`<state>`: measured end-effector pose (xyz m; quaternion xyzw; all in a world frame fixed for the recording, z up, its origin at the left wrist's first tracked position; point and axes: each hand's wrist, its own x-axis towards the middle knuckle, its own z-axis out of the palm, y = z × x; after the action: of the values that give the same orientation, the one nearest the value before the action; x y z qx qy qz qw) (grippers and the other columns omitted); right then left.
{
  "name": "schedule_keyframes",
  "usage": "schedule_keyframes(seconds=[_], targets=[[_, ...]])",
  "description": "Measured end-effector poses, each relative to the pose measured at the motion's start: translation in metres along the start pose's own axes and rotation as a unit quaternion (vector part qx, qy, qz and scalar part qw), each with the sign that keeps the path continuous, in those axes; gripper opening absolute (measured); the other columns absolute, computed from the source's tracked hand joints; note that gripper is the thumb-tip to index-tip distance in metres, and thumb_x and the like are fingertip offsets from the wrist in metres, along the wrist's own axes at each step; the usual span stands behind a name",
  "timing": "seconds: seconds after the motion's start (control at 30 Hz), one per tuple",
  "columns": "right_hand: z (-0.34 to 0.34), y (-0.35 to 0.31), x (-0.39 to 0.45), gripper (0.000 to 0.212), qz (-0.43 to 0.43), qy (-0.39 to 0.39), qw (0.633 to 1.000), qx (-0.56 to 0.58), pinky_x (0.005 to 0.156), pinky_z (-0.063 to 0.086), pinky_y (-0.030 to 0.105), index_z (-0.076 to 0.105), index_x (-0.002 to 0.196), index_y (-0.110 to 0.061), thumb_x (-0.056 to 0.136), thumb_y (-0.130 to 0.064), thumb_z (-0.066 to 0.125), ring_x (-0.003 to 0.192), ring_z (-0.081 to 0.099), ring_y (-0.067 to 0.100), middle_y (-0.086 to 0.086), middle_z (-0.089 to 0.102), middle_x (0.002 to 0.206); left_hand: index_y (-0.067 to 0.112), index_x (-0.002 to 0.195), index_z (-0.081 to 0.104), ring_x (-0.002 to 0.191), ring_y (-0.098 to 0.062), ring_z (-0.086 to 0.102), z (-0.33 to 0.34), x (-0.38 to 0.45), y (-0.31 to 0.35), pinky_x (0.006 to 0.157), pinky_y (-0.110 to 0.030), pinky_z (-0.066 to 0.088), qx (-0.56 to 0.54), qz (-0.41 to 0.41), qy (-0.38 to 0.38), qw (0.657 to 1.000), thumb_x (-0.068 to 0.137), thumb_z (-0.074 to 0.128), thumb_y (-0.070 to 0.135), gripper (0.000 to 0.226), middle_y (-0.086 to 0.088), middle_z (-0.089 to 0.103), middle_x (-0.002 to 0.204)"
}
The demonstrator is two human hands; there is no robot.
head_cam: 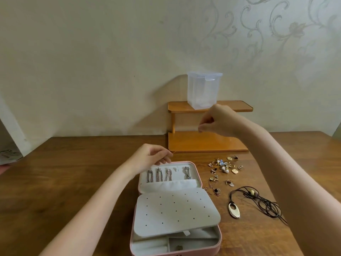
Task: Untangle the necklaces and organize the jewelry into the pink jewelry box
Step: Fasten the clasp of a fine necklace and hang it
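Both hands pinch a fine chain (186,143), barely visible, stretched from the left hand (154,156) over the open pink jewelry box (175,206) to the raised right hand (215,121) at one o'clock, with loose jewelry (224,167) at the box's three o'clock on the table (73,172).

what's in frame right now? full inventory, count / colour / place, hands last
jewelry box: 1, pink with grey lining, open, near centre of table
chains: 4 groups, silver, hung in the box lid
earring panel: 1, grey with holes, over the box base
loose jewelry: one scattered pile, mostly gold, right of the box
cord necklace: 1, dark cord, oval metal pendant, near right
thin chain: 1, reddish, beside the box's right edge
shelf: 1, orange wood, two tiers, by the wall
container: 1, clear plastic, top tier
table: 1, brown wood
left hand: pinch grip above the lid
right hand: raised, pinching
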<state>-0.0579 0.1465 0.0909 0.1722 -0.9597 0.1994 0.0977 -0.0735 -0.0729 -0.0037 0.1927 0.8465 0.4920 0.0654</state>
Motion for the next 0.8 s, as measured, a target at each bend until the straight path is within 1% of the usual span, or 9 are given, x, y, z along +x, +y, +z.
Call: schedule_keyframes(seconds=[0.1, 0.2, 0.27, 0.37, 0.43, 0.53, 0.63, 0.7, 0.8], targets=[[0.006, -0.012, 0.008, 0.017, -0.037, -0.013, 0.999, -0.016, 0.047, 0.036, 0.005, 0.071, 0.097, -0.003, 0.09, -0.015, 0.061, 0.055, 0.045, 0.002, -0.002, 0.058, 0.073, 0.019, 0.112, 0.064, 0.097, -0.002, 0.056, 0.006, 0.012, -0.007, 0.086, -0.02, 0.04, 0.079, -0.015, 0.013, 0.997, 0.098, 0.044, 0.03, 0.026, 0.013, 0.063, 0.104], [0.005, -0.013, 0.013, 0.018, -0.029, -0.029, 0.998, -0.048, 0.052, 0.038, 0.008, 0.071, 0.1, -0.002, 0.09, -0.014, 0.06, 0.062, 0.051, 0.006, 0.007, 0.066, 0.086, 0.018, 0.118, 0.061, 0.106, -0.011, 0.052, 0.015, 0.023, -0.018, 0.098, -0.035, 0.039, 0.26, -0.025, -0.035, 0.965, 0.095, 0.051, 0.03, 0.028, 0.006, 0.058, 0.111], [0.001, -0.01, 0.014, 0.018, -0.016, -0.036, 0.997, -0.068, 0.055, 0.038, 0.01, 0.07, 0.1, -0.002, 0.089, -0.013, 0.061, 0.063, 0.052, 0.007, 0.008, 0.067, 0.089, 0.019, 0.107, 0.064, 0.098, -0.013, 0.054, 0.022, 0.027, -0.025, 0.101, -0.044, 0.037, 0.311, -0.028, -0.04, 0.949, 0.093, 0.054, 0.031, 0.021, 0.005, 0.06, 0.102], [-0.007, -0.005, 0.016, 0.017, -0.007, -0.032, 0.996, -0.079, 0.056, 0.038, 0.01, 0.07, 0.1, -0.002, 0.088, -0.013, 0.062, 0.064, 0.052, 0.007, 0.006, 0.066, 0.088, 0.015, 0.093, 0.066, 0.081, -0.009, 0.053, 0.028, 0.033, -0.027, 0.101, -0.044, 0.036, 0.306, -0.014, -0.008, 0.952, 0.095, 0.051, 0.025, 0.018, 0.005, 0.063, 0.09], [-0.012, -0.005, 0.017, 0.017, -0.009, -0.021, 0.997, -0.075, 0.054, 0.036, 0.009, 0.071, 0.099, -0.003, 0.088, -0.013, 0.062, 0.061, 0.05, 0.004, 0.002, 0.063, 0.081, 0.013, 0.092, 0.066, 0.081, -0.009, 0.052, 0.028, 0.035, -0.023, 0.102, -0.041, 0.032, 0.324, -0.002, 0.007, 0.946, 0.096, 0.049, 0.022, 0.02, 0.004, 0.063, 0.089], [-0.019, -0.009, 0.015, 0.016, -0.026, -0.008, 0.998, -0.064, 0.048, 0.035, 0.004, 0.071, 0.097, -0.004, 0.089, -0.014, 0.062, 0.057, 0.046, 0.003, -0.008, 0.052, 0.066, 0.012, 0.092, 0.063, 0.072, -0.008, 0.051, 0.025, 0.032, -0.015, 0.094, -0.036, 0.034, 0.329, 0.03, 0.032, 0.943, 0.098, 0.047, 0.021, 0.02, 0.003, 0.063, 0.084], [-0.028, -0.016, 0.013, 0.014, -0.043, 0.006, 0.998, -0.055, 0.047, 0.035, 0.004, 0.072, 0.094, -0.006, 0.088, -0.016, 0.063, 0.055, 0.045, 0.004, -0.01, 0.052, 0.064, 0.014, 0.091, 0.058, 0.058, -0.003, 0.044, 0.019, 0.026, -0.002, 0.079, -0.031, 0.038, 0.337, 0.075, 0.061, 0.936, 0.099, 0.045, 0.021, 0.017, 0.009, 0.053, 0.07], [-0.036, -0.019, 0.01, 0.014, -0.05, 0.011, 0.997, -0.055, 0.049, 0.035, 0.008, 0.072, 0.093, -0.008, 0.088, -0.017, 0.063, 0.055, 0.046, 0.005, -0.009, 0.055, 0.066, 0.013, 0.091, 0.056, 0.062, -0.005, 0.043, 0.015, 0.021, 0.007, 0.078, -0.029, 0.039, 0.37, 0.119, 0.087, 0.917, 0.099, 0.045, 0.021, 0.016, 0.009, 0.049, 0.072], [-0.049, -0.026, 0.004, 0.013, -0.058, 0.012, 0.997, -0.043, 0.053, 0.035, 0.013, 0.073, 0.092, -0.01, 0.088, -0.017, 0.063, 0.057, 0.047, 0.007, -0.002, 0.063, 0.074, 0.011, 0.092, 0.054, 0.069, -0.011, 0.047, 0.011, 0.013, 0.017, 0.063, -0.022, 0.036, 0.374, 0.153, 0.102, 0.909, 0.099, 0.044, 0.02, 0.015, 0.004, 0.052, 0.083]])
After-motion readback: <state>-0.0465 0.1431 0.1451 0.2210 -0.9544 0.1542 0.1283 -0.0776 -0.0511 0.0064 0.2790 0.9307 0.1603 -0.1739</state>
